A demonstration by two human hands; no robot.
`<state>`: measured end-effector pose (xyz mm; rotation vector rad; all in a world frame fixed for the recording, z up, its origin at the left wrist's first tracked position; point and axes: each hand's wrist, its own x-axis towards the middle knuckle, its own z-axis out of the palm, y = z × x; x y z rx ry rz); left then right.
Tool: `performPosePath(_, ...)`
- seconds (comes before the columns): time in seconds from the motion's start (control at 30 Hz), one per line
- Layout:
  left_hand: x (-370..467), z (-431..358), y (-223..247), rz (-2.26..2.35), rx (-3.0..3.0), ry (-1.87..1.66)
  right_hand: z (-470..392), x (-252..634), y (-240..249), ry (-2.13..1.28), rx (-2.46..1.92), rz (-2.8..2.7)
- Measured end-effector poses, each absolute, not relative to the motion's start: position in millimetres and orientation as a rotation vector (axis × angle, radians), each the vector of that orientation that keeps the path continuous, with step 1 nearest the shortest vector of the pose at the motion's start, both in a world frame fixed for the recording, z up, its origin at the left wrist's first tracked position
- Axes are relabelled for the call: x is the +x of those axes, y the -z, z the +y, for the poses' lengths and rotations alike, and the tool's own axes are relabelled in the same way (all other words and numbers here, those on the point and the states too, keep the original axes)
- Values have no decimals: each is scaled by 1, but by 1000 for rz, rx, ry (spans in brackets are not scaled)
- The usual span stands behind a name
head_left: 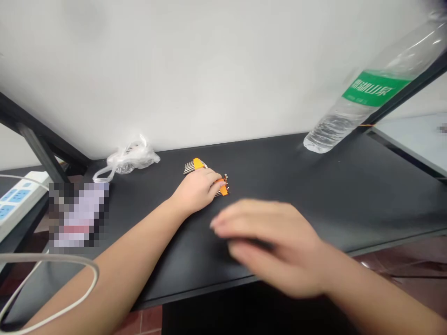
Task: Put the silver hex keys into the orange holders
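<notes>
An orange holder (199, 163) with a row of thin metal rods lies on the black table (265, 163). My left hand (199, 188) rests over it, fingers curled round its right part, and hides its middle. Orange material and small metal tips show beyond the fingertips. Nearer the camera, my right hand (272, 246) hovers over the table's front part, slightly blurred. Its thumb is apart from the fingers, and nothing shows between them.
A clear plastic bag (132, 157) lies at the back left, near a blurred-out item (82, 214). A large bottle (375, 88) with a green label stands at the right. A power strip (21, 200) and a pale cable (80, 302) are at the left.
</notes>
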<state>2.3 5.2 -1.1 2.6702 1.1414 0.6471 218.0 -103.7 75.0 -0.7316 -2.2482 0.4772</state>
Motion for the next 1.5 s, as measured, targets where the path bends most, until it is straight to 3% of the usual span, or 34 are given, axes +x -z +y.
performPosePath(0.13, -2, 6, -2, 1637, 2631, -873, -48, 217, -36, -125, -880, -2566)
performPosePath(0.27, -7, 10, 1, 1989, 2502, -596, -20, 225, -5, -1, -984, -2686)
performPosePath(0.4, -12, 16, 6, 1999, 2428, -459, -11, 242, 7, 46, -1121, -2585)
performPosePath(0.63, -21, 27, 15, 1810, 2416, -701, 8, 258, 17, 26, -1292, -2393)
performPosePath(0.83, -18, 29, 17, 1791, 2184, -711, 24, 264, 25, 32, -1508, -2288)
performPosePath(0.97, -11, 20, 13, 1638, 2260, -842, 18, 255, 18, 34, -1429, -2166)
performPosePath(1.03, -7, 13, 10, 1483, 2328, -886, 10, 244, 14, -114, -1294, -2112)
performPosePath(1.23, -1, 2, 0, 1219, 2442, -912, 2, 218, 23, -1093, -903, -1875)
performPosePath(1.5, -2, 2, -2, 1215, 2420, -839, 7, 221, 17, -1449, -854, -1604)
